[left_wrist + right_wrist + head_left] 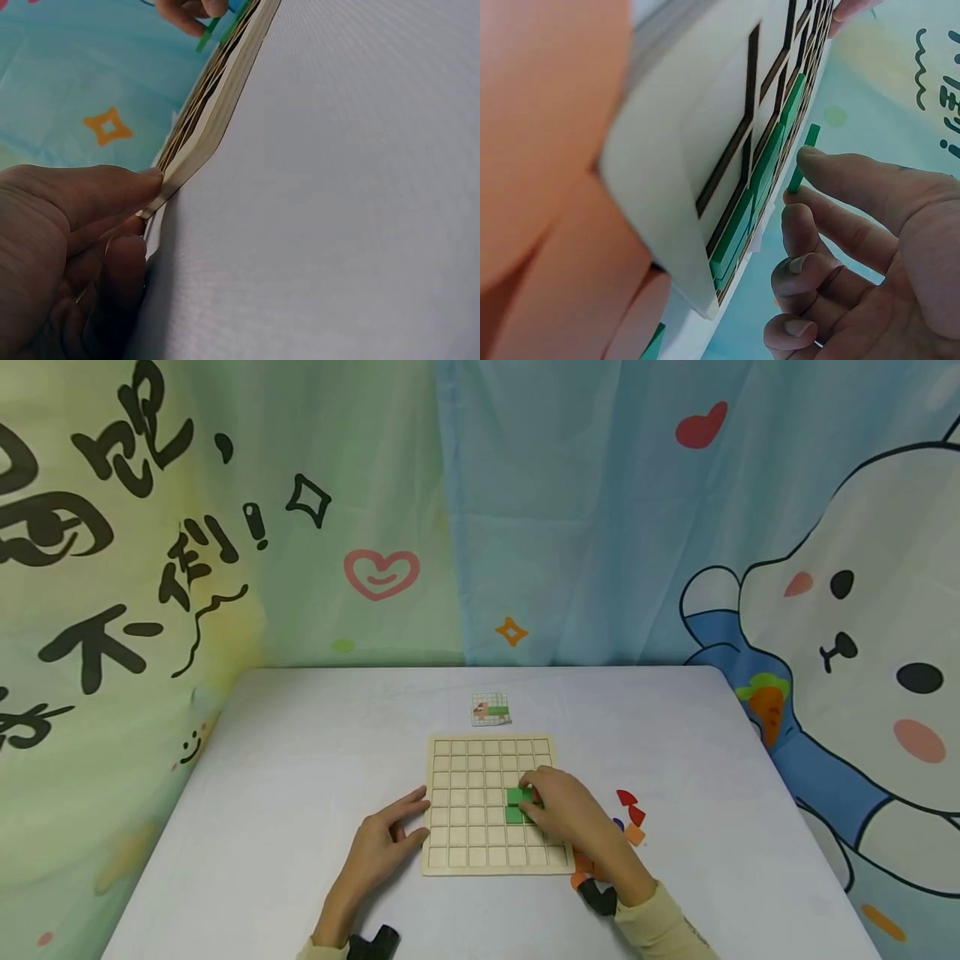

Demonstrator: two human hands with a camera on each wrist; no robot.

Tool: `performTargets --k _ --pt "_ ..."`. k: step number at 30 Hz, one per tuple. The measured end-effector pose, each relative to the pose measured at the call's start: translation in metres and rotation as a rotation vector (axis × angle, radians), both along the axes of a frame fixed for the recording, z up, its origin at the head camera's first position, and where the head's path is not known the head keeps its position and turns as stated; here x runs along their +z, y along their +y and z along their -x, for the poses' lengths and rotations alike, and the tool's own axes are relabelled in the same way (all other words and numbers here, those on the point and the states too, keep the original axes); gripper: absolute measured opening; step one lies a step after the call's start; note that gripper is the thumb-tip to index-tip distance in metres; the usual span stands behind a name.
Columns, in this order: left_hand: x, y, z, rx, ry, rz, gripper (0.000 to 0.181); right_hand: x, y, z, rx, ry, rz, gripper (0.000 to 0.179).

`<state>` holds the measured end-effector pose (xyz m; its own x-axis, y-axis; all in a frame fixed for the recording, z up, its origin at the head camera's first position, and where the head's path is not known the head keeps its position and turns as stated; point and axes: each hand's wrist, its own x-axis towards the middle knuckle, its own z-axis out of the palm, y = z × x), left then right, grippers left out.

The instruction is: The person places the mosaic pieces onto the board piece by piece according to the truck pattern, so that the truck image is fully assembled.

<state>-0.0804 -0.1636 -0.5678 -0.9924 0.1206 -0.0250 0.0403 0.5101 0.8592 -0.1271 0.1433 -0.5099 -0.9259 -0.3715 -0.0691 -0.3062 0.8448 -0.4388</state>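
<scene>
My right hand (pixel 562 806) is over the right half of a pale wooden grid board (pixel 468 852). In the right wrist view, thumb and index finger of the right hand (pixel 862 247) pinch a thin green tile (pixel 804 161), held just off the board. Green tiles (pixel 513 815) lie on the grid beside those fingertips; the hand partly hides them. At the board's left edge, my left hand (pixel 378 843) rests thumb and index fingertips against the wood. In the left wrist view, the left thumb (pixel 97 191) touches the board near its corner.
Behind the board lies a small picture card (pixel 491 710) on the white table (pixel 315 735). Right of the board are red pieces (pixel 636 815), an orange square (pixel 634 834) and orange pieces (pixel 583 863) partly under the right wrist. A printed curtain (pixel 555 527) hangs behind.
</scene>
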Motion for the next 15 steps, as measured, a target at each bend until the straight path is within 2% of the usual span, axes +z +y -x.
performTargets --k 15 --pt "-0.0016 -0.0009 0.0001 -0.004 -0.011 -0.015 0.044 -0.0065 -0.0030 0.0062 0.014 0.001 -0.028 0.021"
